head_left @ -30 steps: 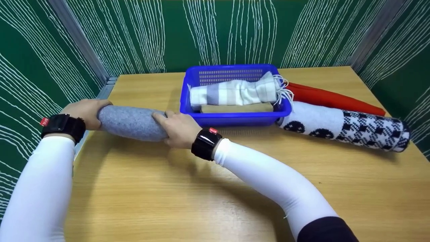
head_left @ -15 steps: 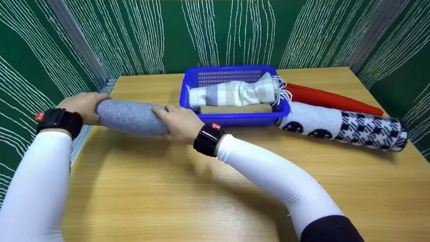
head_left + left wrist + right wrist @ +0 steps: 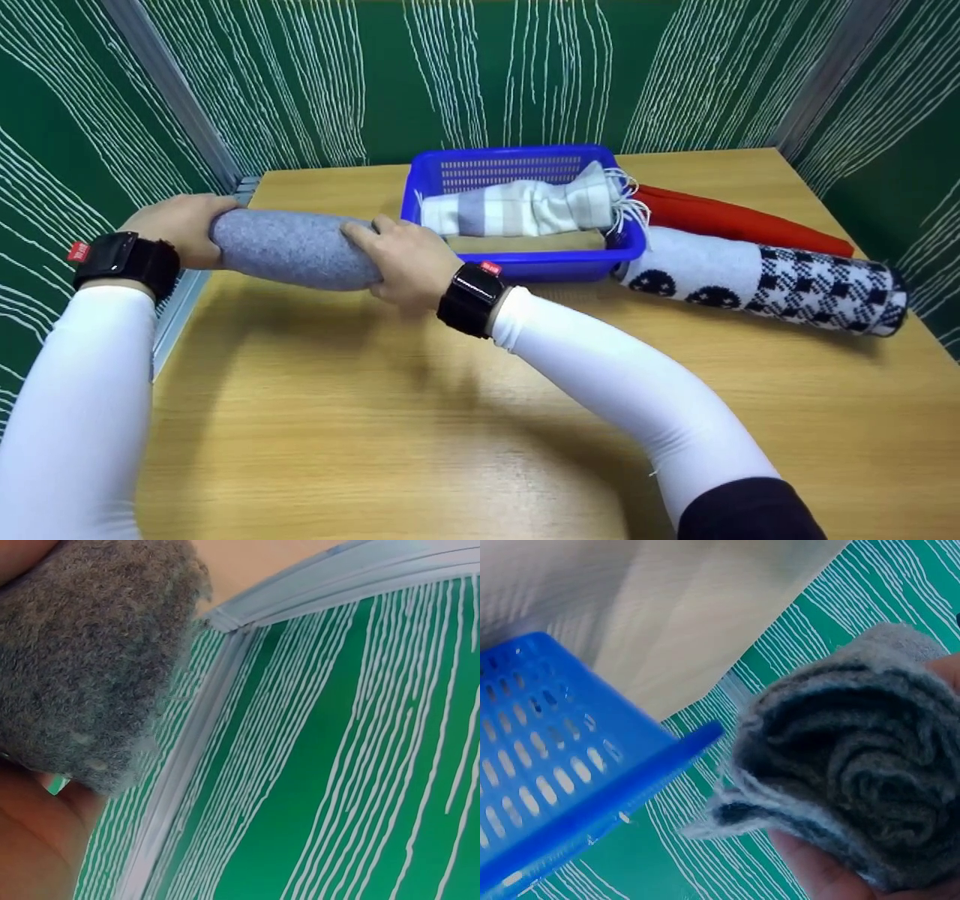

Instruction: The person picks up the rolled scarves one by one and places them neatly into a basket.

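A rolled grey scarf of felt-like cloth is held above the left side of the table, slightly tilted. My left hand grips its left end, and my right hand grips the right end, close to the basket's left front corner. The roll's spiral end shows in the right wrist view, with one loose edge sticking out. In the left wrist view the scarf's other end sits between thumb and fingers. A blue plastic basket holds a rolled plaid scarf with white fringe and a tan roll in front of it.
Right of the basket lie a red roll and a white-and-black patterned roll, its left end against the basket. Green walls with white lines enclose the wooden table at back and sides.
Both hands have lifted the grey scarf higher and away from the front of the table. The basket and the other rolls stay where they were.
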The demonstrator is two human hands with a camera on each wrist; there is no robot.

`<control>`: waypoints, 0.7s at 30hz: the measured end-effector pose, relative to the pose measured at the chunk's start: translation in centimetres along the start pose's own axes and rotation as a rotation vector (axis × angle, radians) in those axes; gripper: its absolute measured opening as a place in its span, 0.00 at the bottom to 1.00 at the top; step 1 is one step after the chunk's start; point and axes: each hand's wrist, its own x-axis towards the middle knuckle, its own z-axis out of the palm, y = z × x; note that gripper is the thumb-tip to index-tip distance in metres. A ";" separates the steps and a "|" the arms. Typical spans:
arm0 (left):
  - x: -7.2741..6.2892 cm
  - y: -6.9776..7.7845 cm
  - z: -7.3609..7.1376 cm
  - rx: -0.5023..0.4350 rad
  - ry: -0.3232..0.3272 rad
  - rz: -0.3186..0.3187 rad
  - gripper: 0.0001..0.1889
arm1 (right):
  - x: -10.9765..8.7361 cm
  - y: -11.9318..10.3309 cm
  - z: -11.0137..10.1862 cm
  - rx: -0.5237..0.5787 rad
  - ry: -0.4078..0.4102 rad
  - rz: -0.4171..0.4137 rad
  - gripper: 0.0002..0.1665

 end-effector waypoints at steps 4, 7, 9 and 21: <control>0.2 0.2 -0.2 0.006 0.011 0.016 0.34 | 0.0 0.5 -0.6 -0.008 0.011 -0.007 0.51; 0.4 0.4 -0.4 0.013 0.019 0.031 0.35 | 0.0 0.8 -1.0 -0.016 0.011 -0.003 0.51; 0.5 0.5 -0.5 0.017 0.024 0.042 0.35 | 0.0 1.1 -1.3 -0.028 0.009 -0.002 0.51; 1.5 1.7 -0.4 -0.021 0.061 0.074 0.36 | -0.5 2.4 -2.4 -0.037 0.036 0.011 0.50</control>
